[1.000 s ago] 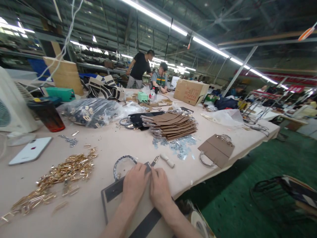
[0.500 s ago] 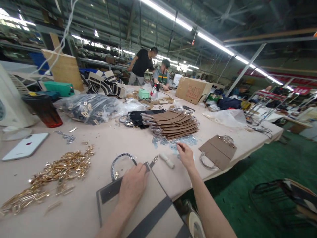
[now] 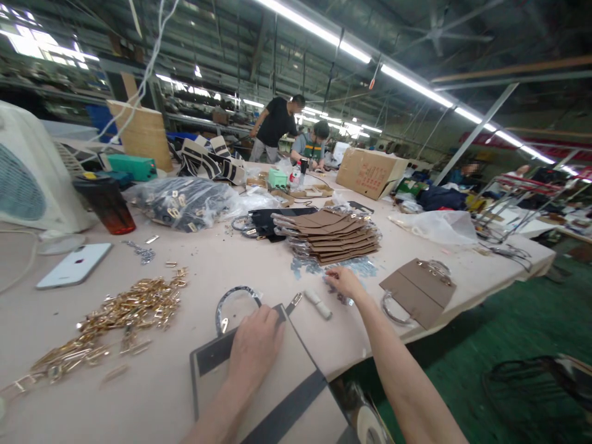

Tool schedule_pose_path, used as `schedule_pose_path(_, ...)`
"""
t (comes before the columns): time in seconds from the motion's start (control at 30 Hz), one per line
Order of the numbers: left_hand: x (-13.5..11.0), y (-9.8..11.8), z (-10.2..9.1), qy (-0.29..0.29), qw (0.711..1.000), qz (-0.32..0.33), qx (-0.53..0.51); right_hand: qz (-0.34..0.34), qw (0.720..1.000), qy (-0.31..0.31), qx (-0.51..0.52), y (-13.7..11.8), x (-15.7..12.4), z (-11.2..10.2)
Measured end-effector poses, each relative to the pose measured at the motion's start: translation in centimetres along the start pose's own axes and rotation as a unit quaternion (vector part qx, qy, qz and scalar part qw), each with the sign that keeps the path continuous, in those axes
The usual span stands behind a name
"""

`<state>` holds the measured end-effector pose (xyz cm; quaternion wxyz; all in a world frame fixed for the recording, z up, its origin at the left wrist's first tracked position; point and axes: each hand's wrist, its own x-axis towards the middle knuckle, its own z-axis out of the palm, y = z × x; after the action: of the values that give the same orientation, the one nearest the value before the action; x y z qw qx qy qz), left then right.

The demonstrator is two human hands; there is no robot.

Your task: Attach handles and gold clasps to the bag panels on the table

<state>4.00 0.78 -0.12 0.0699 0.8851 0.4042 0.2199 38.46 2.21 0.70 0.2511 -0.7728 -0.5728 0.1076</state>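
One left hand (image 3: 256,342) lies with bunched fingers, grip unclear, on the beige-and-black handbag (image 3: 291,354) at the near edge of the table (image 3: 198,277), seemingly to steady it, while the right hand's (image 3: 345,285) narrowed fingers, possibly holding something, hover beside bluish pieces (image 3: 364,266).

My left hand (image 3: 258,342) rests on a flat beige-and-black rectangular bag (image 3: 282,377); my right hand (image 3: 345,283) is at small, scattered bluish-grey pieces (image 3: 365,267).

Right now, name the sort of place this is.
Probably a bag workshop: heaped gold-coloured fittings, a black-trimmed panel under the left hand, and a handled brown piece lying on the table.
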Motion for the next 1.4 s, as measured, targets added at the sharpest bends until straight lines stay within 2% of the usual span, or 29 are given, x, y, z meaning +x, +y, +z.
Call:
schedule_pose_path(0.23, -0.4, -0.8, -0.5, -0.036, 0.998, -0.011, -0.053, 0.037, 0.999, -0.028, 0.014, 1.1, 1.0, 1.4)
schedule_pose_path(0.37, -1.2, -1.2, -1.4, -0.026, 0.999, -0.013, -0.013, 0.030, 0.999, -0.012, 0.038, 1.4, 1.1, 1.7)
schedule_pose_path(0.47, -1.7, -1.4, -1.6, -0.008, 0.999, -0.035, -0.005, 0.012, 0.998, 0.025, 0.051, 0.4, 0.2, 1.4)
schedule_pose_path(0.57, -1.6, -1.7, -1.4, -0.009, 0.998, -0.047, -0.031, -0.005, 0.995, 0.048, 0.089, -2.2, -1.6, 1.3)
schedule_pose_path(0.63, -1.4, -1.9, -1.3, -0.010, 0.998, -0.053, -0.040, -0.027, 0.985, 0.013, 0.171, -4.9, -3.2, 1.8)
schedule_pose_path(0.7, -1.2, -1.9, -1.2, -0.006, 0.998, -0.057, -0.040, -0.061, 0.962, -0.070, 0.256, -7.9, -4.9, 2.7)
schedule_pose_path(0.77, -1.1, -1.9, -1.1, -0.001, 0.998, -0.056, -0.036, -0.093, 0.940, -0.152, 0.289, -10.5, -6.1, 4.1)
schedule_pose_path(0.83, -1.2, -1.9, -1.0, -0.001, 0.998, -0.055, -0.034, -0.108, 0.929, -0.195, 0.296, -12.1, -6.6, 5.6)
schedule_pose_path(1.0, -1.2, -2.1, -0.8, -0.003, 0.997, -0.056, -0.045, -0.119, 0.932, -0.199, 0.278, -12.5, -5.9, 8.0)
schedule_pose_path(1.4, -1.2, -2.3, -0.4, 0.011, 0.996, -0.067, -0.056, -0.105, 0.938, -0.200, 0.263, -12.2, -5.8, 8.5)
